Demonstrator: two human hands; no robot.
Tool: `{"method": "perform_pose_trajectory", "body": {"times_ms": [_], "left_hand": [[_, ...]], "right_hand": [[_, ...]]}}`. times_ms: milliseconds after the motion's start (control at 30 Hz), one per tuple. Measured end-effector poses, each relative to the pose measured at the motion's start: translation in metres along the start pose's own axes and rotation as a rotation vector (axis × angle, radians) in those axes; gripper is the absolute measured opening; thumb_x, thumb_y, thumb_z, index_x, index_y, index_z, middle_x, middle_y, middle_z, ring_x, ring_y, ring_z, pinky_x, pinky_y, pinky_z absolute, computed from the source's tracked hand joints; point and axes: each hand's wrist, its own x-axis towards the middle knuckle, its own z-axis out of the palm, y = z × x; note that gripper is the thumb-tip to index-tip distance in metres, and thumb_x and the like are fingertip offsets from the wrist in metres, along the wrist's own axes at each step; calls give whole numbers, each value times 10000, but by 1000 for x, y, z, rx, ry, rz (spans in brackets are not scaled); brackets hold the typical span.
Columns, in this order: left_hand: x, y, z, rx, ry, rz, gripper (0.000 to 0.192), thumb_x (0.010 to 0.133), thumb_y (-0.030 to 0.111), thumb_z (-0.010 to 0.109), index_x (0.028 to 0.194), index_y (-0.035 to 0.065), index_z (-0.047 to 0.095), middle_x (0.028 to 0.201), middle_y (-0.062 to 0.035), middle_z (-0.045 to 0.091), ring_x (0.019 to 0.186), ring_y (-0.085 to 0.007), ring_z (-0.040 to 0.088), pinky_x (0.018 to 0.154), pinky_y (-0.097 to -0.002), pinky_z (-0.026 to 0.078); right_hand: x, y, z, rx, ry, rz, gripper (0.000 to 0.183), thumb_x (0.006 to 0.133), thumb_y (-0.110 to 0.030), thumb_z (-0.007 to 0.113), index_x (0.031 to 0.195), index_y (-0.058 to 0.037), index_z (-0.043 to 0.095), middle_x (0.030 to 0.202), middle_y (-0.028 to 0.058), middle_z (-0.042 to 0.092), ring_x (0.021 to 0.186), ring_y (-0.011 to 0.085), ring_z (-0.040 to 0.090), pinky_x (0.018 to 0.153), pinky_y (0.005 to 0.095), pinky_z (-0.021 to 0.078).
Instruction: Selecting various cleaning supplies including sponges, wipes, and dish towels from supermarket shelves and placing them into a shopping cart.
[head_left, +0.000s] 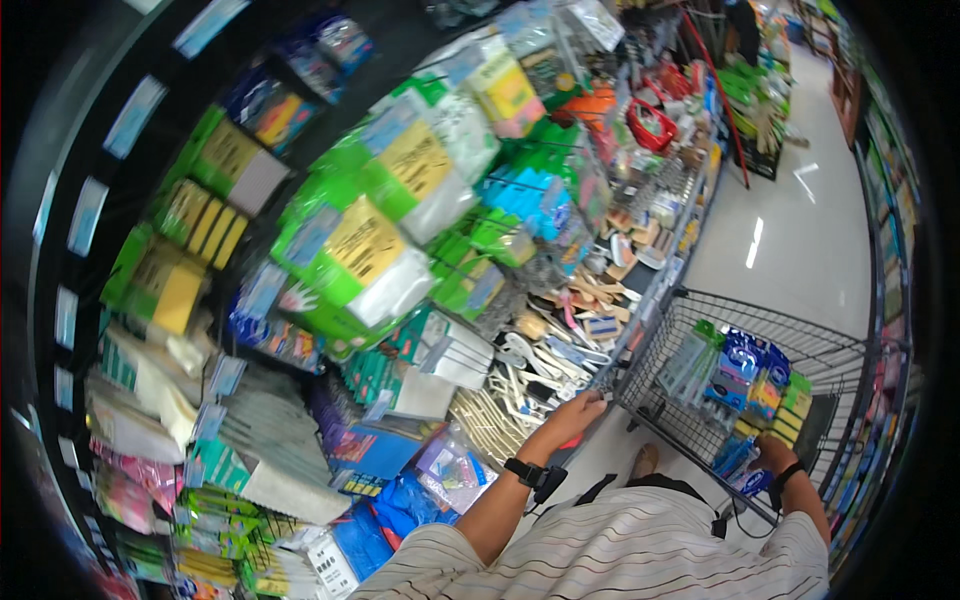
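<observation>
My left hand (577, 415), with a black band at the wrist, is held over the shelf's front edge beside the near corner of the shopping cart (780, 311). Its fingers are partly curled, and whatever lies under them is hidden. My right hand (776, 454) reaches into the cart's near end, around a blue plastic packet (739, 457). Next to that packet in the cart are yellow-and-black striped sponges (791, 416), a blue sponge pack (739, 367) and clear packs with green tops (691, 358).
Left of me, shelves hold green bags with yellow price cards (365, 241), cream hangers (487, 424), wooden brushes (592, 296) and folded grey cloths (281, 420). A red pole (716, 90) stands by the far shelf end. Another shelf (889, 225) lines the tiled aisle (765, 217).
</observation>
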Motion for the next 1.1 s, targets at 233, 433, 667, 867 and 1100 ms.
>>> {"method": "perform_pose_trajectory", "body": {"times_ms": [233, 433, 667, 867, 1100], "left_hand": [[-110, -35, -42, -87, 138, -131, 509, 919, 416, 521, 1212, -1, 526, 1065, -121, 622, 965, -181, 585, 848, -284, 451], [-197, -45, -87, -67, 299, -86, 504, 919, 379, 534, 1230, -17, 511, 1112, -115, 606, 1016, -182, 577, 890, -289, 438], [-311, 28, -157, -17, 445, 125, 418, 931, 302, 551, 1229, 12, 506, 1119, -118, 610, 1033, -193, 579, 888, -297, 449], [-397, 116, -232, 44, 661, 295, 365, 939, 231, 533, 1235, 20, 506, 1122, -121, 599, 1011, -175, 592, 852, -295, 470], [-416, 184, -375, 347, 1208, 506, 490, 930, 322, 523, 1235, -58, 467, 1187, -147, 549, 1080, -223, 556, 803, -302, 480]], "right_hand": [[40, -81, 42, -50, -226, -246, 414, 807, -372, 578, 1045, -40, 649, 1077, 202, 632, 1009, 367, 592, 853, 433, 474], [32, -145, 34, -115, -34, -140, 328, 826, -257, 472, 913, -16, 676, 954, 232, 646, 920, 398, 614, 819, 458, 490], [44, -159, 48, -429, -58, -396, 323, 753, -249, 516, 833, 23, 670, 906, 253, 640, 880, 390, 624, 768, 449, 504], [46, -170, 46, -349, -59, -157, 337, 732, -308, 592, 843, -4, 683, 904, 207, 665, 888, 349, 640, 769, 426, 516], [53, -200, 23, -377, -207, -206, 367, 769, -353, 576, 913, -35, 687, 1016, 191, 649, 972, 344, 614, 813, 427, 496]]}}
